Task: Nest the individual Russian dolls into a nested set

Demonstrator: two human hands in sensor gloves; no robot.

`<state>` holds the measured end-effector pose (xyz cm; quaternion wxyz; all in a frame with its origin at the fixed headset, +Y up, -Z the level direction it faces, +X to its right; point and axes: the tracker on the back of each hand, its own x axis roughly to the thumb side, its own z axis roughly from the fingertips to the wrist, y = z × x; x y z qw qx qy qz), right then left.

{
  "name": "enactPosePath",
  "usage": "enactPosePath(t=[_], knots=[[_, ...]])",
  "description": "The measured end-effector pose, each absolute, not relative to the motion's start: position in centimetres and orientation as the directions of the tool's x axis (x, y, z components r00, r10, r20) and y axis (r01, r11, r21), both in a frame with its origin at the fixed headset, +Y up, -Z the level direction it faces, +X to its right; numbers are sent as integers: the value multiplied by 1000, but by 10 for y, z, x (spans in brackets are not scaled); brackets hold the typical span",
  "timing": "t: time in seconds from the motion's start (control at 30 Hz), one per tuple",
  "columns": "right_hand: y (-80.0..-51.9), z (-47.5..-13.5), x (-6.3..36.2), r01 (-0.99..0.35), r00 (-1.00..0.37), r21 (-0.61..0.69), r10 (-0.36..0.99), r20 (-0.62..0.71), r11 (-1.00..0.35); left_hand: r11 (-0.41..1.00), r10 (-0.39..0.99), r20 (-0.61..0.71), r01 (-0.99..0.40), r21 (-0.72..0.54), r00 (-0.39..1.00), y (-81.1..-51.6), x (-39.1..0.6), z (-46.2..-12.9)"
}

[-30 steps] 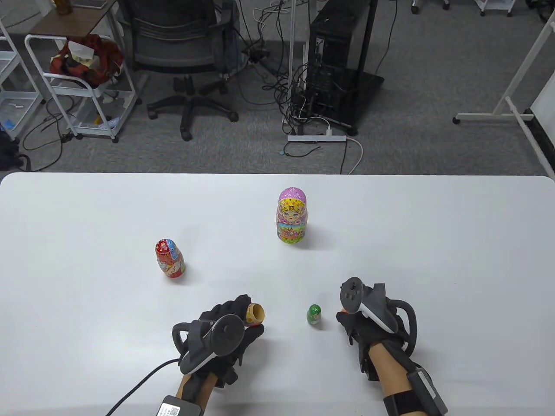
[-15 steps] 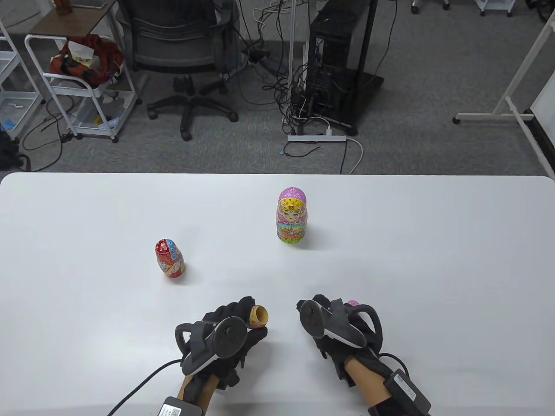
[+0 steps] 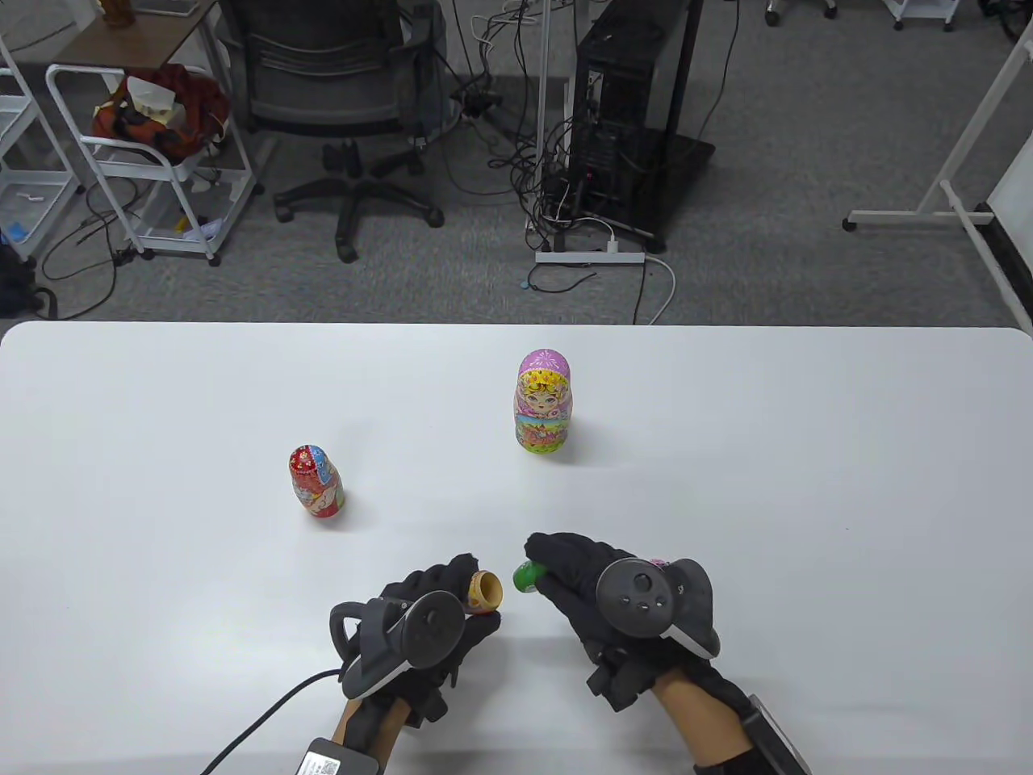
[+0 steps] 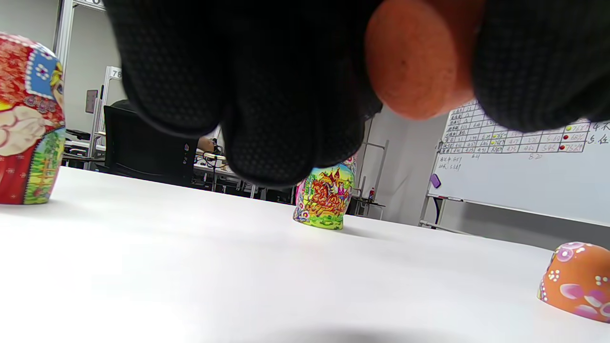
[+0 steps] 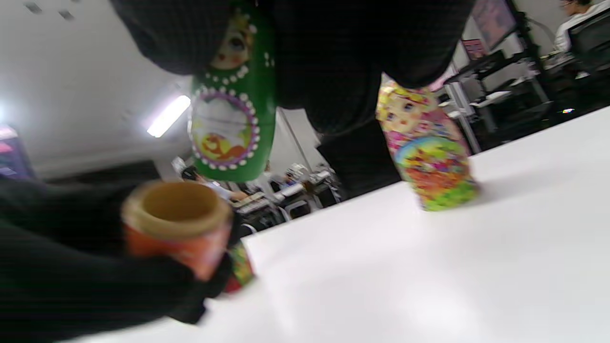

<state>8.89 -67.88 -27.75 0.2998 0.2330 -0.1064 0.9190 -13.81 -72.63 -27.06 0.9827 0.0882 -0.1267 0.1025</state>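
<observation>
Now right hand (image 3: 601, 593) grips green doll (image 3: 527, 576), at 3 o'clock of the orange cup (image 3: 484, 591) in left hand (image 3: 428, 617). Orange cap (image 4: 574, 281) probably sits behind the right hand, mostly hidden in table view.

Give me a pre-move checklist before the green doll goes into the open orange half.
1. Right hand has a grip on the small green doll: ok.
2. Left hand holds the orange bottom half, open mouth facing the green doll: ok.
3. Green doll's base lined up with the opening: not ok, it sits off to one side in the right wrist view.
4. Orange top half on the table, near for capping: ok.
5. Red doll and pink doll upright, away from both hands: ok.
6. Fit of doll in half: cannot tell.
</observation>
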Motion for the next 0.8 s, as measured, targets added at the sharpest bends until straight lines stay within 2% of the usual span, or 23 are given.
enactPosePath(t=[0.17,0.43,0.8], knots=[[-675,-268,78,-555,-746,-137,418,518,-820,955,209,292,-258,143,933,-722,-134,-268],[-683,-264,67,-491,-773,-133,360,522,-861,940,225,341,-296,172,913,-714,-125,-260],[-682,-267,73,-540,-758,-122,418,501,-833,943,207,333,-278,182,920,-714,-127,-260]])
